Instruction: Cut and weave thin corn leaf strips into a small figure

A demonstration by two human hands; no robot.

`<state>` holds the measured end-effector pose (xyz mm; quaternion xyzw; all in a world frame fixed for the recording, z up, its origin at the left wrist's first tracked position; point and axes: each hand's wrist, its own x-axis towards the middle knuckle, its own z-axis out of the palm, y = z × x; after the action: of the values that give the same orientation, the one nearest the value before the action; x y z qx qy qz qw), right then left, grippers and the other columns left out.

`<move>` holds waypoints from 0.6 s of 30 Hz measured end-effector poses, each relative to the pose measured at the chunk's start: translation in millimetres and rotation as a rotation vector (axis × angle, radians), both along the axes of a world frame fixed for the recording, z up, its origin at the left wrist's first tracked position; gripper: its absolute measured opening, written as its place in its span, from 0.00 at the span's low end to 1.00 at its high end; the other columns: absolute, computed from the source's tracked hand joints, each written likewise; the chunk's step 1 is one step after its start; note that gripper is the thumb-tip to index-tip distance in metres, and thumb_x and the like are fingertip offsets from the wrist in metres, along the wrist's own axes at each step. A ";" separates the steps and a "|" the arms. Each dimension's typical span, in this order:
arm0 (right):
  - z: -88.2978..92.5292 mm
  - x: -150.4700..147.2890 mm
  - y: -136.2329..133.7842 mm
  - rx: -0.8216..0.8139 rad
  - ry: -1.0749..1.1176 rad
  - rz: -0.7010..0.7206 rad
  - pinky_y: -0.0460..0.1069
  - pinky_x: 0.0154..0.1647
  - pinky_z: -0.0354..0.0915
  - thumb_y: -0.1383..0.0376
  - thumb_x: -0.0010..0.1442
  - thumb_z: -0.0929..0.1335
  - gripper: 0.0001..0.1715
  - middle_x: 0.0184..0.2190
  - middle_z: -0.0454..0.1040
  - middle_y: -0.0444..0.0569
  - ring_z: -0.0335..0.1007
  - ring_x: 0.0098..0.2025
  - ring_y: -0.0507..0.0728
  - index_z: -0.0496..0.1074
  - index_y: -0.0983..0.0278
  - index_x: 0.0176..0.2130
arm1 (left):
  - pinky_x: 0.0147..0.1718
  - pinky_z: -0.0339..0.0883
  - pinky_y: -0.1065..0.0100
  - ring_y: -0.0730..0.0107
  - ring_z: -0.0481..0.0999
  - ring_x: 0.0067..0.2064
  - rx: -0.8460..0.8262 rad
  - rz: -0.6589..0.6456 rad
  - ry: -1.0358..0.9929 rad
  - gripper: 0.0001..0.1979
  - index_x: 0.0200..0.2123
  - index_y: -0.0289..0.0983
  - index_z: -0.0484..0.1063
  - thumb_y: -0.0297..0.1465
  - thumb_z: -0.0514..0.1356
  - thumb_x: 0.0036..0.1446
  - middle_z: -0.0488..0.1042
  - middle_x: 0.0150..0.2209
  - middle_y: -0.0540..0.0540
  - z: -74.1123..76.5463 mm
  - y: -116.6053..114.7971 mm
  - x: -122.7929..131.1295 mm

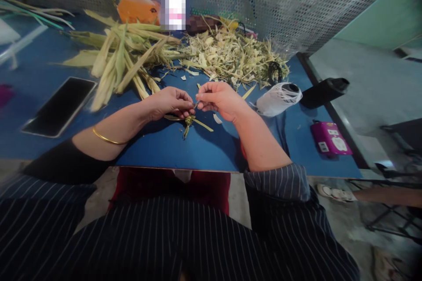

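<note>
Over the middle of the blue table, my left hand (176, 102) and my right hand (214, 99) nearly meet, fingertips pinched together. A thin piece of corn husk strip appears to run between them, mostly covered by the fingers. Just below my left fingers is a small knotted corn husk piece (188, 120), greenish yellow, with flat strip ends sticking out to several sides. Whether my left fingers touch that knot is hard to tell. Beyond my hands lie a bundle of whole corn husks (114, 59) and a heap of shredded husk (227, 52).
A phone (61, 106) lies at left. To the right are a white twine spool (278, 100), a black roll (325, 92) and a purple packet (330, 138). An orange bag (138, 9) stands against the perforated metal panel (273, 13). Another person's leg (382, 196) shows at lower right.
</note>
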<state>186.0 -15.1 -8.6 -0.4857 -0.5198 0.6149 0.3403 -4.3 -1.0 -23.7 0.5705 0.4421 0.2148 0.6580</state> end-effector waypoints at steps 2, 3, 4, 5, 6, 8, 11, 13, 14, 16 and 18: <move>2.0 1.9 -0.8 -0.025 0.064 0.024 0.43 0.29 0.69 0.73 0.55 0.69 0.08 0.21 0.72 0.40 0.72 0.25 0.48 0.66 0.64 0.35 | 0.29 0.71 0.71 0.76 0.74 0.25 -0.001 0.011 -0.008 0.12 0.29 0.32 0.73 0.32 0.70 0.47 0.78 0.30 0.42 -0.4 0.4 0.1; 3.1 2.7 -1.3 -0.028 0.083 0.041 0.44 0.29 0.69 0.73 0.55 0.69 0.09 0.22 0.73 0.41 0.72 0.25 0.48 0.67 0.64 0.36 | 0.29 0.71 0.71 0.76 0.74 0.25 -0.002 0.020 -0.006 0.11 0.28 0.32 0.72 0.32 0.70 0.47 0.78 0.30 0.42 0.0 0.3 0.6; 4.3 3.4 -1.9 -0.026 0.092 0.062 0.44 0.30 0.70 0.74 0.54 0.69 0.09 0.23 0.73 0.41 0.72 0.26 0.48 0.67 0.65 0.36 | 0.28 0.71 0.72 0.77 0.74 0.25 -0.003 0.032 -0.004 0.10 0.28 0.32 0.72 0.31 0.70 0.48 0.78 0.29 0.43 0.6 0.1 1.3; 5.6 3.9 -2.6 -0.015 0.090 0.086 0.44 0.30 0.70 0.74 0.54 0.69 0.08 0.23 0.73 0.41 0.73 0.26 0.48 0.68 0.65 0.36 | 0.28 0.70 0.72 0.77 0.74 0.25 -0.006 0.045 -0.001 0.10 0.28 0.32 0.72 0.30 0.69 0.48 0.78 0.28 0.43 1.4 -0.3 2.1; 7.0 4.3 -3.3 0.004 0.081 0.115 0.44 0.30 0.70 0.74 0.54 0.69 0.07 0.24 0.73 0.42 0.73 0.27 0.48 0.69 0.66 0.36 | 0.28 0.70 0.73 0.77 0.74 0.24 -0.009 0.059 0.001 0.09 0.28 0.32 0.72 0.29 0.69 0.48 0.77 0.27 0.44 2.2 -0.8 3.0; 9.1 4.8 -4.7 0.061 0.051 0.174 0.44 0.31 0.70 0.73 0.53 0.70 0.07 0.24 0.73 0.42 0.73 0.27 0.48 0.69 0.66 0.34 | 0.27 0.69 0.74 0.78 0.73 0.24 -0.016 0.086 0.004 0.08 0.27 0.33 0.72 0.28 0.69 0.48 0.77 0.26 0.45 3.2 -1.6 4.6; 10.3 5.5 -6.3 0.141 0.006 0.266 0.45 0.32 0.71 0.72 0.53 0.71 0.07 0.25 0.74 0.43 0.74 0.27 0.49 0.70 0.66 0.34 | 0.27 0.69 0.74 0.77 0.73 0.24 -0.019 0.100 0.006 0.09 0.26 0.34 0.71 0.29 0.69 0.47 0.77 0.25 0.46 2.7 -1.9 5.3; 10.6 6.2 -7.4 0.165 -0.006 0.312 0.46 0.34 0.72 0.71 0.53 0.71 0.07 0.26 0.74 0.43 0.74 0.28 0.50 0.70 0.66 0.34 | 0.27 0.69 0.73 0.77 0.73 0.24 -0.021 0.103 0.003 0.09 0.26 0.34 0.72 0.29 0.69 0.47 0.77 0.24 0.46 1.9 -1.5 4.9; 11.1 6.6 -8.0 0.172 -0.005 0.327 0.47 0.35 0.72 0.71 0.53 0.71 0.07 0.26 0.74 0.43 0.75 0.29 0.50 0.70 0.66 0.34 | 0.27 0.70 0.73 0.76 0.74 0.24 -0.024 0.105 0.003 0.08 0.26 0.34 0.72 0.29 0.69 0.47 0.77 0.24 0.46 1.5 -1.2 4.7; 13.1 7.6 -9.4 0.179 -0.001 0.346 0.47 0.35 0.72 0.70 0.53 0.72 0.07 0.27 0.75 0.44 0.75 0.29 0.51 0.70 0.66 0.35 | 0.28 0.70 0.72 0.76 0.74 0.23 -0.029 0.117 0.007 0.08 0.26 0.34 0.72 0.29 0.69 0.46 0.76 0.24 0.46 1.3 -0.7 4.3; 15.3 8.4 -9.9 0.176 -0.007 0.331 0.47 0.34 0.71 0.67 0.54 0.72 0.08 0.26 0.74 0.44 0.75 0.29 0.51 0.70 0.65 0.35 | 0.29 0.71 0.71 0.76 0.74 0.23 -0.033 0.125 0.011 0.08 0.26 0.34 0.72 0.28 0.69 0.46 0.76 0.24 0.46 1.3 -0.2 4.0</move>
<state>194.3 -25.0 6.7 -0.3641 -0.6455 0.6131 0.2737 -0.3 -1.2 -22.4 0.5320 0.4838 0.2450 0.6503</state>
